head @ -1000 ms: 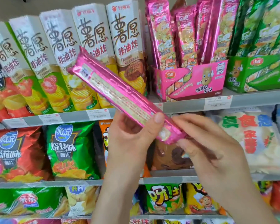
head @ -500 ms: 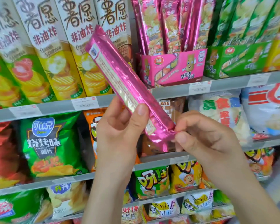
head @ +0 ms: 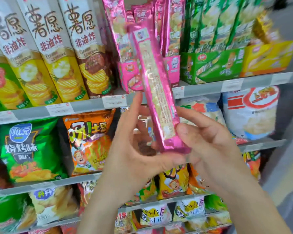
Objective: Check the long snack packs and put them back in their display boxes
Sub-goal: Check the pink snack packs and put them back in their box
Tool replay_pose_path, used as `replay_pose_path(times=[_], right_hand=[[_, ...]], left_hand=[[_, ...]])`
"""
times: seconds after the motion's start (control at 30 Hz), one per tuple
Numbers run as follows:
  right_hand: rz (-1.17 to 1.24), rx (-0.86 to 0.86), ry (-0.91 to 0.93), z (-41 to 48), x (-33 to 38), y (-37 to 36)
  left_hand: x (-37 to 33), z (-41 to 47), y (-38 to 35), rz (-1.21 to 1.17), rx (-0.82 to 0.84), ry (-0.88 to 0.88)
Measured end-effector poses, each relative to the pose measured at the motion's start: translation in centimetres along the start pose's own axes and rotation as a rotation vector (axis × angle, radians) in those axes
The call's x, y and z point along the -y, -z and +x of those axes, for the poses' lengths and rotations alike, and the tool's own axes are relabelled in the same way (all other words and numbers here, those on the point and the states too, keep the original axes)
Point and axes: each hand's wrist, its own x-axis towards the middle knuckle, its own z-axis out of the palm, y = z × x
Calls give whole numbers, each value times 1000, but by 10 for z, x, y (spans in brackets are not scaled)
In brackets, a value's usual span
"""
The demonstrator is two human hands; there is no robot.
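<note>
Long pink pack (head: 156, 88) is held close to upright, top leaning a bit left, printed label strip facing the camera. Frame is motion-blurred.

Right hand (head: 213, 149) pinches the pack's lower end: thumb (head: 184, 130) is pressed on the front and the fingers are curled round behind it. Left hand (head: 132, 149) sits just left of that grip with its fingers spread and fairly straight, reaching up behind the pack. Its thumb lies across under the bottom seal. Cannot tell how firmly the left fingers touch the pack, too blurred.

Above the grip, the pack's upper half overlaps the pink display box (head: 130, 76) on the shelf, with more pink packs (head: 115, 31) standing in it. Whether the held pack touches them, cannot tell. Up and right of the grip are a green display box (head: 210, 65) full of green packs, then a yellow box (head: 269, 58). Up and left of the grip stands a row of tall chip cartons (head: 85, 48). The shelf edge (head: 201, 90), with price tags, runs behind the pack just above the hands.

Left of the grip, same level: an orange chip bag (head: 90, 142) and a green chip bag (head: 27, 149). Right of the grip is a white bag (head: 250, 112). Below the hands are more small snack bags on lower shelves.
</note>
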Motion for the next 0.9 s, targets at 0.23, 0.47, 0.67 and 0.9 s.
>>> replay_pose_path(times=[0.23, 0.47, 0.67, 0.9], right_hand=[[65, -38, 53, -9, 31, 33], [226, 95, -98, -10, 48, 62], [67, 66, 8, 2, 45, 77], [-552, -98, 228, 32, 35, 56]], left_hand=[[2, -8, -54, 346, -283, -151], [2, 2, -81, 540, -226, -266], [-2, 9, -72, 473, -213, -86], [-34, 58, -60, 356, -108, -127]])
